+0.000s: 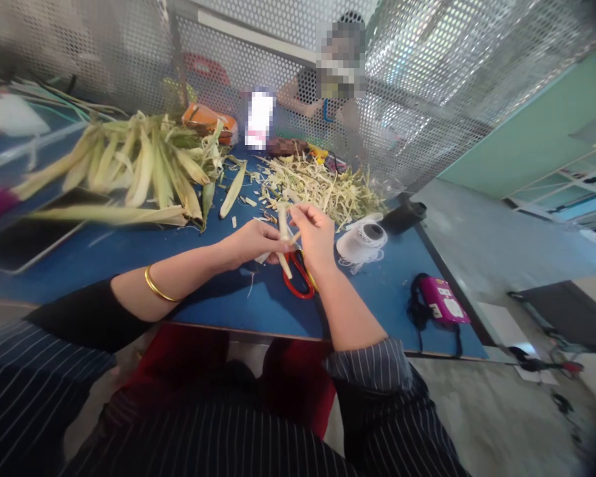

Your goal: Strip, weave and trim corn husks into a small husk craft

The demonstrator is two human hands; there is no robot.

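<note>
My left hand (261,242) is closed on a pale rolled strip of corn husk (283,228), held upright over the front of the blue table. At the same piece, my right hand (315,235) pinches a thin strip of husk that crosses it. Below both hands lie scissors with red handles (298,285), partly covered by the right hand. Just right of that hand stands a cone of white thread (361,244) with loose loops around its base. Behind the hands spreads a heap of shredded husk (322,185).
A pile of whole husks (144,159) lies at the left, near a dark tablet-like panel (34,232). A black cylinder (404,216) and a magenta box with straps (442,301) are at the right. Perforated metal mesh (258,59) closes the back; a person sits behind it.
</note>
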